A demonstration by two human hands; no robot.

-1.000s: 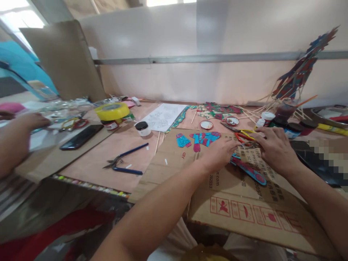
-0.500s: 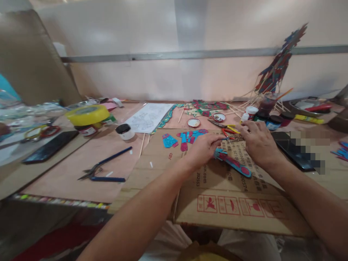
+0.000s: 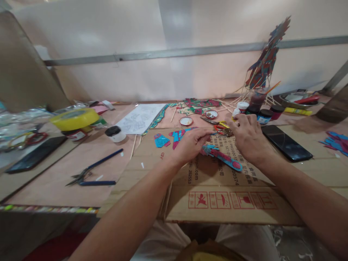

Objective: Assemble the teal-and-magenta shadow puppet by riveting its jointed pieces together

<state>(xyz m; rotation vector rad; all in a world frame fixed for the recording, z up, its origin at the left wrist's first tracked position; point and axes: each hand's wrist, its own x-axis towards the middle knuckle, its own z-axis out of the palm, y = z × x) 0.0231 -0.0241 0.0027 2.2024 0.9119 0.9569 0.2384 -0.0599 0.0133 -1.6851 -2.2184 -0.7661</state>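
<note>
My left hand [image 3: 189,145] rests on the flattened cardboard box [image 3: 217,203], fingers pinched together toward a small thing between both hands that I cannot make out. My right hand [image 3: 248,139] is curled beside it, fingertips meeting the left ones near red-and-yellow scissors [image 3: 221,127]. A long blue and red painted cutout piece [image 3: 224,158] lies on the cardboard just under both hands. More blue and red cutout pieces [image 3: 174,137] lie to the left of my left hand.
Blue-handled pliers [image 3: 91,174], a white jar with black lid [image 3: 115,133], a yellow tape roll [image 3: 74,119], a line drawing sheet [image 3: 140,119], paint jars [image 3: 258,108], two phones [image 3: 286,142] [image 3: 32,156], bamboo sticks and a painted figure on sticks [image 3: 265,61] surround the work spot.
The view has swung right, so the person's arm at the left has left the picture. My hands have stayed together over the cutout piece, fingertips drawing closer.
</note>
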